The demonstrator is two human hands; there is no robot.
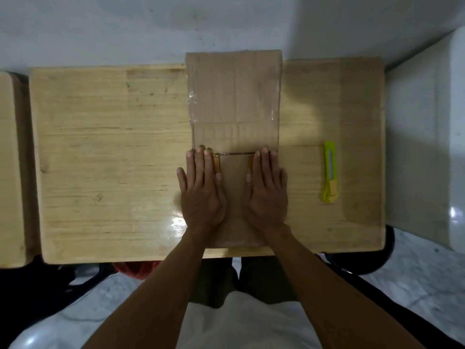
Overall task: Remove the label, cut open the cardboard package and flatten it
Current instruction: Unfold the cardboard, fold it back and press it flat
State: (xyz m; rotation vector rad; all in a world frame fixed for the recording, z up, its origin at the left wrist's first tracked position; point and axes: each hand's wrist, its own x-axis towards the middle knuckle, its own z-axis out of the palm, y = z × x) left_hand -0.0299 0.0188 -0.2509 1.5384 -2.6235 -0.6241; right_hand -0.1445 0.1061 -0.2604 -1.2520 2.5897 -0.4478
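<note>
A brown cardboard package (pixel 234 96) lies flat on the wooden table (pixel 113 152), reaching from the table's back edge to its front edge. Clear tape shines along its left and right sides. My left hand (pixel 202 190) and my right hand (pixel 268 190) both rest palm down on the near flap, fingers spread, side by side with a strip of cardboard between them. The fingertips reach a crosswise gap in the cardboard. Neither hand holds anything. A yellow-green utility knife (pixel 330 172) lies on the table to the right of my right hand, apart from the package.
A second wooden surface (pixel 10 167) adjoins at the far left. A white object (pixel 427 147) stands right of the table. A pale wall runs behind the table. Below the front edge are my legs, dark chair parts and a light marbled floor.
</note>
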